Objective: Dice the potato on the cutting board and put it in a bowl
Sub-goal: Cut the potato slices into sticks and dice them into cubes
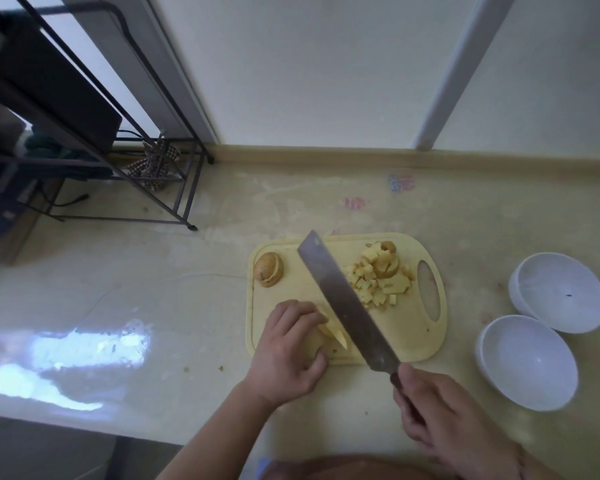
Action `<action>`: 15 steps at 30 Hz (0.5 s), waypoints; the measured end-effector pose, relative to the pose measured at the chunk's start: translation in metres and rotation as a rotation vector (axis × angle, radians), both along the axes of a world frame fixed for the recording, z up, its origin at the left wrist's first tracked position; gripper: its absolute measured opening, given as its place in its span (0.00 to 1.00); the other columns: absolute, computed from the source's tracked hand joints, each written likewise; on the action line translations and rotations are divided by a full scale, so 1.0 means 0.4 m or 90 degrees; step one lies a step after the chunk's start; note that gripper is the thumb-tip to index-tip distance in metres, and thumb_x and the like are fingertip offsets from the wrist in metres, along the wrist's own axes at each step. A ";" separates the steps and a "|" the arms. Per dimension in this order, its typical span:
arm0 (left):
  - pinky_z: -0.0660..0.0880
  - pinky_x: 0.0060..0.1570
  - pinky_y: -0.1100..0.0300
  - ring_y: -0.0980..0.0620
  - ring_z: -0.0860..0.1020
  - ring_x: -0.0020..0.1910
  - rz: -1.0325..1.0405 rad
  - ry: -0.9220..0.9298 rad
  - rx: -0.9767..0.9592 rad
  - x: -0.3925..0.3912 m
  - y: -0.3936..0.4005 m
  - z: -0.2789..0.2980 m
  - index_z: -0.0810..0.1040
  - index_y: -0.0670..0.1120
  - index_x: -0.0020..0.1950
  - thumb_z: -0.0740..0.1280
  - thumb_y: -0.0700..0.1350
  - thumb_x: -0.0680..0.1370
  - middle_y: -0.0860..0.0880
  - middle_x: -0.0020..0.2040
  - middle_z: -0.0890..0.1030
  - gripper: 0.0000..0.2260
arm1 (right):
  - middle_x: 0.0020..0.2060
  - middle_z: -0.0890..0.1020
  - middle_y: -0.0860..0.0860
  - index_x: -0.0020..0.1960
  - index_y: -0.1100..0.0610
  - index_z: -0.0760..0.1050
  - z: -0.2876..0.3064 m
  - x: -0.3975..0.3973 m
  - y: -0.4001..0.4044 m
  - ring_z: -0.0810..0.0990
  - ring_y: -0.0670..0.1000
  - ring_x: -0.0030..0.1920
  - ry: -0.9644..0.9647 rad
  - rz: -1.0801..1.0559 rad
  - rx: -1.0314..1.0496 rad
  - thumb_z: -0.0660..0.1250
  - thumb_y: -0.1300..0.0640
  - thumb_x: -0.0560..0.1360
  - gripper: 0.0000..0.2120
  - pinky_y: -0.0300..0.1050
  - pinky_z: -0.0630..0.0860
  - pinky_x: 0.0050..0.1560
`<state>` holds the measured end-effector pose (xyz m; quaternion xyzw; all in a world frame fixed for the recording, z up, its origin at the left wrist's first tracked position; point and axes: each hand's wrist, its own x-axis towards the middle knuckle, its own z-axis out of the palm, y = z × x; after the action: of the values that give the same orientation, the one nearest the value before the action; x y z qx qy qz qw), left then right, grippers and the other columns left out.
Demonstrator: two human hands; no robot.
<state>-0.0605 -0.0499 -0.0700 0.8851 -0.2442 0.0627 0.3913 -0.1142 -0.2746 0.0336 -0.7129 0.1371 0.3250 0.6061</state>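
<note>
The left hand (288, 344) presses curled fingers on pale potato slices (331, 332) on the yellow board (426, 351). The right hand (437, 410) grips the knife (343, 303), its blade against them. Beyond the blade lie the dice (378, 282); a skin-on end (268, 270) sits past the left fingers.

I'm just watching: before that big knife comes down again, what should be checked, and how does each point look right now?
1. Right hand grips the knife handle: ok.
2. Left hand holds the potato piece on the cutting board: ok.
3. Left fingertips away from the blade: cannot tell, they sit close.
4. Diced pile out of the blade's path: ok.
5. Near bowl empty and ready: ok.
</note>
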 end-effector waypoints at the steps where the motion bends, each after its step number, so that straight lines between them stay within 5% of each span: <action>1: 0.73 0.60 0.51 0.45 0.75 0.58 -0.058 0.006 0.050 0.014 0.007 0.006 0.79 0.43 0.61 0.73 0.45 0.71 0.47 0.59 0.77 0.19 | 0.22 0.63 0.53 0.32 0.58 0.65 0.009 0.003 -0.010 0.58 0.48 0.21 0.013 -0.017 0.004 0.54 0.32 0.75 0.29 0.35 0.57 0.22; 6: 0.74 0.59 0.52 0.47 0.75 0.61 -0.226 -0.023 0.260 0.079 0.016 0.007 0.79 0.52 0.64 0.69 0.53 0.77 0.53 0.60 0.80 0.17 | 0.25 0.59 0.55 0.35 0.59 0.64 0.013 0.008 -0.046 0.55 0.48 0.22 0.047 -0.065 0.021 0.55 0.40 0.75 0.23 0.33 0.55 0.22; 15: 0.75 0.49 0.55 0.48 0.79 0.49 -0.311 -0.049 0.276 0.149 -0.022 0.035 0.83 0.48 0.55 0.66 0.44 0.79 0.52 0.50 0.84 0.09 | 0.25 0.60 0.55 0.33 0.57 0.64 0.004 -0.014 -0.045 0.57 0.49 0.22 -0.005 -0.040 -0.023 0.54 0.36 0.75 0.25 0.35 0.56 0.22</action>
<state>-0.0010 -0.0585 -0.0562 0.8601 -0.4714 -0.0526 0.1876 -0.1196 -0.2926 0.0350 -0.7206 0.1629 0.3001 0.6034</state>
